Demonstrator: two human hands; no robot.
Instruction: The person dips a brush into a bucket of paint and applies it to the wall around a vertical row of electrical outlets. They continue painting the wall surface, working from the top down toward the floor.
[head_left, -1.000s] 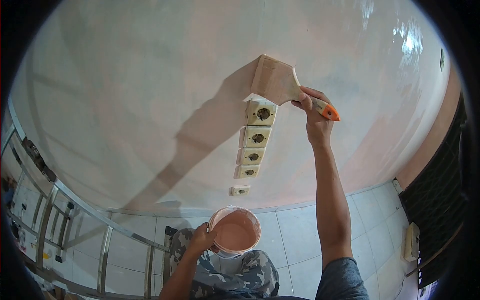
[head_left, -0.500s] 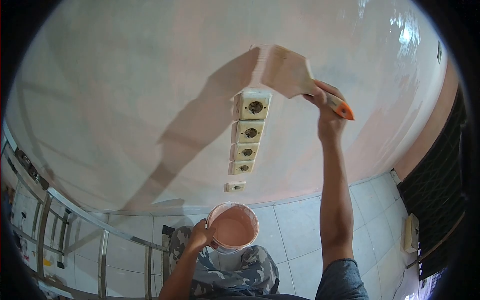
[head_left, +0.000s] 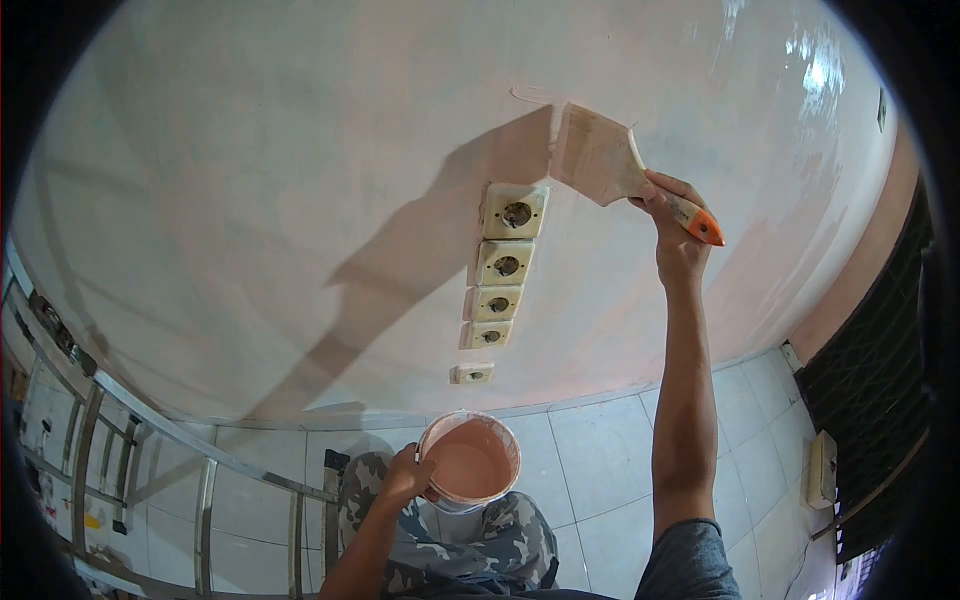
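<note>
In my right hand (head_left: 672,210) is a wide paintbrush (head_left: 598,155), gripped by its orange-tipped handle. Its bristle edge meets the wall (head_left: 400,120) just above and to the right of the top socket (head_left: 516,212). Down at my lap, my left hand (head_left: 408,472) is closed on the rim of a white bucket (head_left: 518,455). Salmon-pink paint (head_left: 470,460) fills part of it. The wall shows uneven pale pink over a greyish coat, and a thin curved paint mark lies left of the brush tip.
Several cream wall sockets run in a column below the brush, with a small one (head_left: 473,374) lowest. A metal ladder (head_left: 205,500) stands at the left. Grey floor tiles (head_left: 600,450) spread beneath me. A dark lattice gate (head_left: 870,390) is at the right.
My right hand and the paintbrush have shifted right and slightly down along the wall, and the brush's shadow moved with them. My left hand and the bucket are almost unmoved.
</note>
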